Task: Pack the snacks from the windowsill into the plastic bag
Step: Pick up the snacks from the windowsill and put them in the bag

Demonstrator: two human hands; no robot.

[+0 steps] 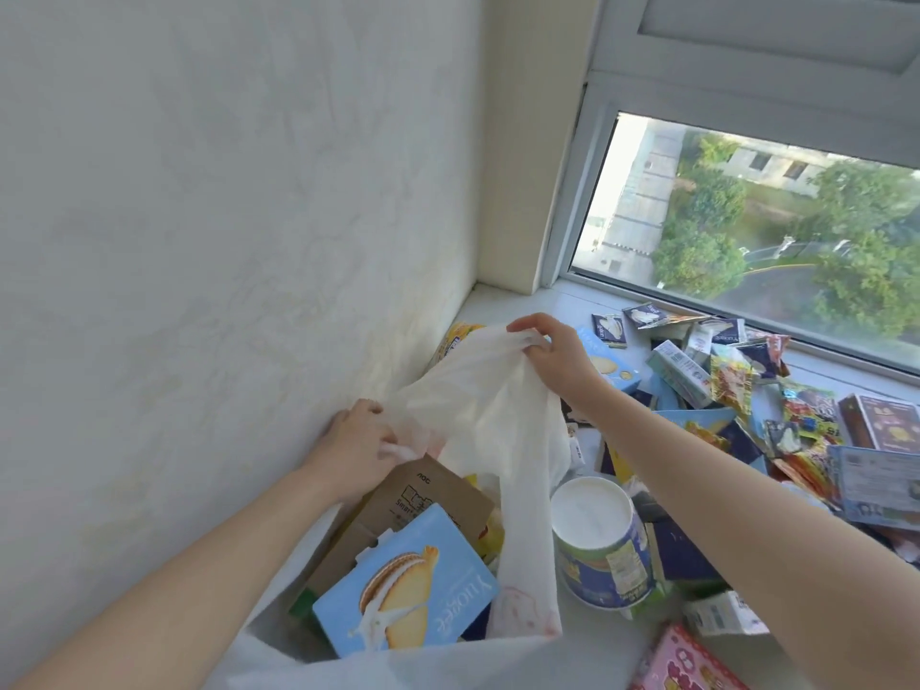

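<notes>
At centre left of the frame the left hand [356, 445] reaches in from the lower left, fingers curled round a bunched edge of the white plastic bag [478, 415], close against the wall. Up and to the right, the right hand [552, 356] comes in on a long bare forearm from the lower right and pinches the bag's top edge, held higher than the left, so the thin film stretches between the two hands. The bag stands in the corner of the windowsill, at bottom centre, its mouth open; inside lie a brown cardboard pack [428, 500] and, nearer the camera, a light blue biscuit box [408, 585] tilted on a corner. Just right of the bag stands a round tub [597, 545] with a white lid. Further right a loose pile of snacks [737, 381], sachets, cartons and boxes, spreads over the white windowsill [517, 298], the right forearm crossing part of it; a pink box [682, 659] shows at bottom right. A pale plastered wall [224, 191] fills the left half, and a window [747, 216] at upper right looks down on trees and buildings
</notes>
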